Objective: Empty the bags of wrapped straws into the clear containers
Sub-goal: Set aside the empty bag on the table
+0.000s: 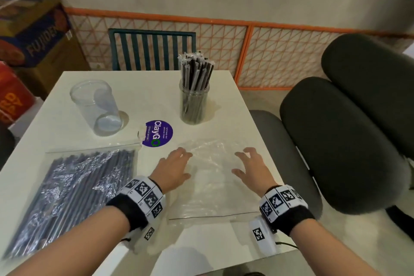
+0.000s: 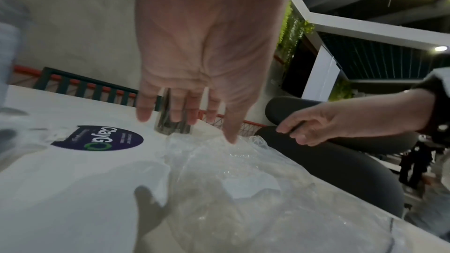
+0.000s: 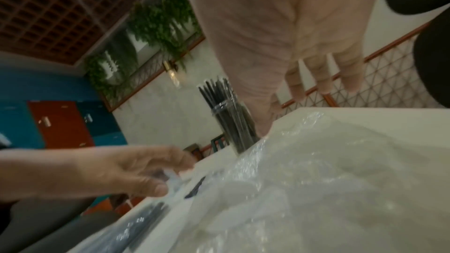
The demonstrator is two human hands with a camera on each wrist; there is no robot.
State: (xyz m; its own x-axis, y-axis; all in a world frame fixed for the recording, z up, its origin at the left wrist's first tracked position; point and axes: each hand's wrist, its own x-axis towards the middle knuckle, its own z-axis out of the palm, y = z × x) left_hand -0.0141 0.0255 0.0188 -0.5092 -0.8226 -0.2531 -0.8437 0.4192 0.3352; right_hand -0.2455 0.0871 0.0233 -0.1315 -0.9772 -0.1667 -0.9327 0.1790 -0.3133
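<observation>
An empty clear plastic bag [image 1: 212,177] lies crumpled on the white table [image 1: 67,105], also in the left wrist view as the bag [image 2: 243,189] and in the right wrist view as the bag [image 3: 316,180]. My left hand [image 1: 174,168] hovers over its left edge and my right hand [image 1: 248,166] over its right edge, both with fingers spread and holding nothing. A full bag of dark wrapped straws [image 1: 71,192] lies at the near left. One clear container [image 1: 194,101] stands filled with straws; another clear container [image 1: 96,107] stands empty.
A purple round ClayGO sticker [image 1: 158,133] lies mid-table. Grey padded chairs [image 1: 336,141] stand close to the table's right edge. A dark slatted chair [image 1: 152,49] is behind the table, cardboard boxes [image 1: 29,36] at far left.
</observation>
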